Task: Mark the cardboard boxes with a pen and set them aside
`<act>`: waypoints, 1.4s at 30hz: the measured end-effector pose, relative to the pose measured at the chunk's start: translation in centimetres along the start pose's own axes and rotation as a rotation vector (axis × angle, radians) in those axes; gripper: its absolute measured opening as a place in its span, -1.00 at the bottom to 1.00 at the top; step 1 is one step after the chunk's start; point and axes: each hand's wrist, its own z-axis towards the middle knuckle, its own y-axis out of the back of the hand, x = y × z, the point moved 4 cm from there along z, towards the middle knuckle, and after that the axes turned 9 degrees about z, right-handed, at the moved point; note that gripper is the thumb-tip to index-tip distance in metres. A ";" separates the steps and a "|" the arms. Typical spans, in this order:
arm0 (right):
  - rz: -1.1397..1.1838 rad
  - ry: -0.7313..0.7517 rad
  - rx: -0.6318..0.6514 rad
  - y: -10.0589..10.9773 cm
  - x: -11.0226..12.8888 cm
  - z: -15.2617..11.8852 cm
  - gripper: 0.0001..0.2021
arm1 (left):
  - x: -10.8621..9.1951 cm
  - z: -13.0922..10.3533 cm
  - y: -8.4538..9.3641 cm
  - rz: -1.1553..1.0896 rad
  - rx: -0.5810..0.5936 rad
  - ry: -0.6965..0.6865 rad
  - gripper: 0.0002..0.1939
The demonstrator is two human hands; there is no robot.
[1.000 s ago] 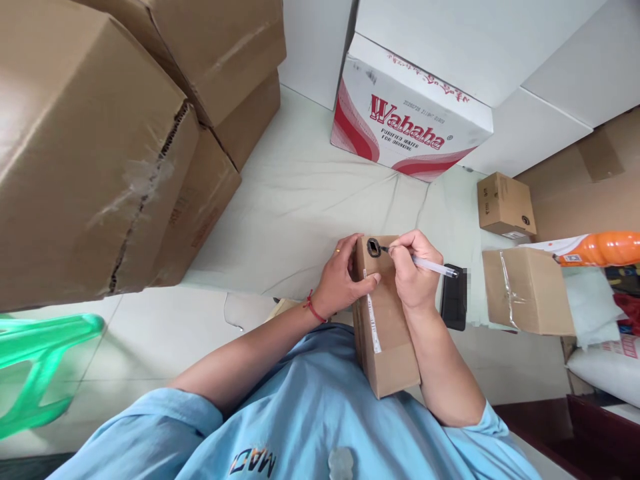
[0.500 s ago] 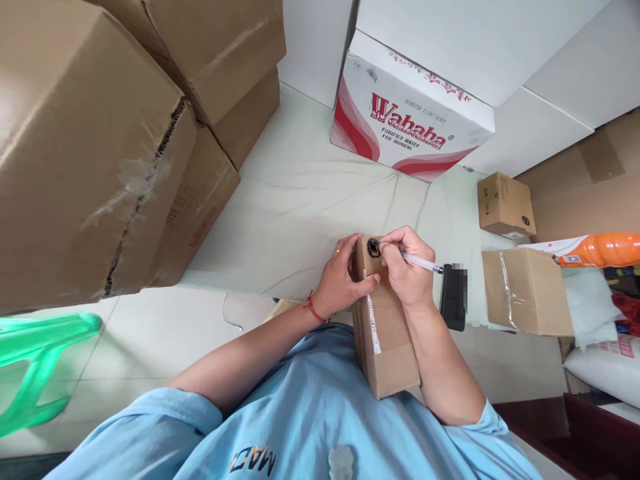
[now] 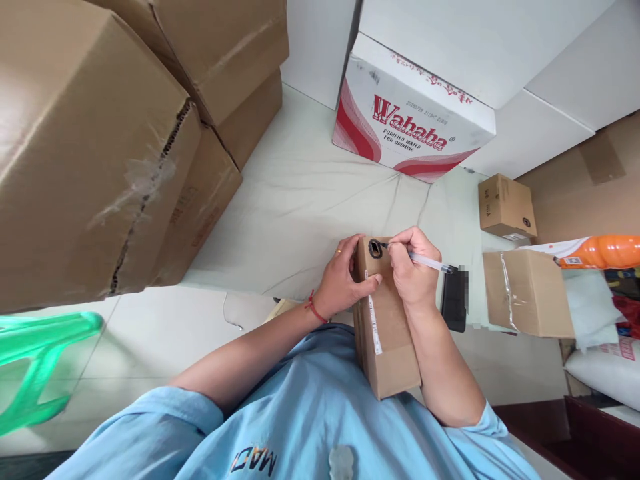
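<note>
A narrow brown cardboard box (image 3: 395,333) rests upright against my body at the table's front edge, a white label strip (image 3: 373,317) along its left side. Near its far end is a thick black ring (image 3: 375,249) around a small opening or mark. My left hand (image 3: 346,270) grips the box's left side, thumb over the top and fingers down the side. In my right hand (image 3: 414,267) a pen (image 3: 433,262) with a clear barrel is pinched, its tip at the right edge of the black ring.
Large cartons (image 3: 75,153) stand at the left. A Wahaha water carton (image 3: 410,123) is at the back. To the right are a black phone-like object (image 3: 454,307), small boxes (image 3: 530,293) and an orange bottle (image 3: 600,252). A green stool (image 3: 45,360) stands on the floor.
My right hand and the pen have shifted slightly right, uncovering more of the black ring. My left hand stays on the box.
</note>
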 end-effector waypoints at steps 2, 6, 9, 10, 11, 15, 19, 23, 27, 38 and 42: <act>-0.015 0.018 -0.006 0.0 0.1 0.0 -0.88 | 0.0 0.0 0.0 0.001 -0.003 -0.005 -0.15; -0.019 0.046 -0.015 0.1 0.4 0.1 -0.86 | 0.1 0.0 -0.1 0.003 -0.018 -0.005 -0.16; 0.006 0.047 -0.024 0.1 0.5 0.1 -0.85 | 0.2 0.0 -0.1 0.011 -0.022 -0.005 -0.15; 0.012 0.048 -0.025 0.1 0.6 0.1 -0.85 | 0.2 0.0 -0.1 0.011 -0.020 -0.003 -0.15; 0.016 0.050 -0.026 0.1 0.6 0.1 -0.85 | 0.2 0.0 -0.1 0.010 -0.017 -0.001 -0.15; 0.028 0.044 -0.026 0.2 0.5 0.1 -0.84 | 0.1 0.0 -0.1 0.011 -0.015 0.001 -0.14; 0.044 0.036 -0.026 0.3 0.4 -0.1 -0.83 | 0.1 0.0 0.0 0.009 -0.015 -0.004 -0.14; 0.036 0.034 -0.019 0.2 0.4 -0.2 -0.82 | 0.0 0.0 0.0 -0.007 -0.017 0.002 -0.14; 0.030 0.033 -0.014 0.3 0.5 -0.3 -0.81 | 0.0 0.0 0.0 0.003 -0.004 0.010 -0.14; 0.066 0.090 0.120 -0.2 0.3 -0.6 -0.87 | 0.1 0.0 -0.1 -0.003 -0.013 -0.004 -0.15; 0.046 0.072 0.131 -0.4 0.2 -0.5 -0.87 | 0.1 0.1 -0.1 -0.004 -0.017 -0.009 -0.15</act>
